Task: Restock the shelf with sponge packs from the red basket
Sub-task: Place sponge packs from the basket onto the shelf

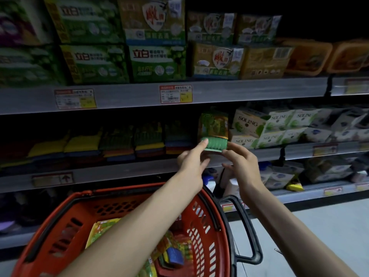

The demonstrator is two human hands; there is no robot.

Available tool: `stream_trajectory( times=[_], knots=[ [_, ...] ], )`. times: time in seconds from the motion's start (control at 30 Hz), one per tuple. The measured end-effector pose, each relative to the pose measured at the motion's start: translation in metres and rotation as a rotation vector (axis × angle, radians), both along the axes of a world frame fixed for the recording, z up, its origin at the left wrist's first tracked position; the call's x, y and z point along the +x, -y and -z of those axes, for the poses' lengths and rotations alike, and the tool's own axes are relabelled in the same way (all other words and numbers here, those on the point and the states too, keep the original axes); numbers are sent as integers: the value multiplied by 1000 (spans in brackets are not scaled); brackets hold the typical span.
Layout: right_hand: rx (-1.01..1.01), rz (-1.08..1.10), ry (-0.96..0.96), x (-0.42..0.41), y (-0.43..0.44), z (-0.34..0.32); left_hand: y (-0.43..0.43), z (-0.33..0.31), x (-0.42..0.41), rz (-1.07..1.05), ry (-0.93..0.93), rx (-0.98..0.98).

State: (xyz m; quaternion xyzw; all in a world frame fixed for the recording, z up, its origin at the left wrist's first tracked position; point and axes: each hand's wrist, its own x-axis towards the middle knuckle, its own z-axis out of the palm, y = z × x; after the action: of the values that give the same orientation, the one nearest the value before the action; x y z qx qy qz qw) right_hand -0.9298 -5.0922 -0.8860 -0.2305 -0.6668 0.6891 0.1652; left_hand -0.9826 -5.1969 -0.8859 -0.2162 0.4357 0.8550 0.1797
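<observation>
Both bare forearms reach up, the left from 7 o'clock, the right from 5 o'clock, converging near centre. The left hand (192, 163) pinches the green plastic-wrapped sponge pack (214, 132) at its 7 o'clock corner, forefinger extended; the right hand (242, 162) grips its 5 o'clock corner, fingers curled.

The grey shelf (139, 168) bears stacked sponge packs (117, 142) at left, white Soling boxes (259, 126) at right.
</observation>
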Motion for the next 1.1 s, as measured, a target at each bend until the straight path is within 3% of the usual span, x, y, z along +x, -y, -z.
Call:
stream_trajectory(
  times=[0.37,0.7,0.87,1.0,1.1],
  knots=[
    [230,-16,-13,-30,-3,16,-22,-11,-9,-178,152,-3],
    [349,14,49,-38,-4,17,-22,-16,-9,-90,158,-132],
    [399,163,64,-33,2,13,-1,-4,-4,-60,144,-144],
    [138,315,102,-31,4,17,23,6,-7,-70,149,-171],
    [-157,207,167,-32,6,21,35,9,-13,-121,153,-180]
  ],
)
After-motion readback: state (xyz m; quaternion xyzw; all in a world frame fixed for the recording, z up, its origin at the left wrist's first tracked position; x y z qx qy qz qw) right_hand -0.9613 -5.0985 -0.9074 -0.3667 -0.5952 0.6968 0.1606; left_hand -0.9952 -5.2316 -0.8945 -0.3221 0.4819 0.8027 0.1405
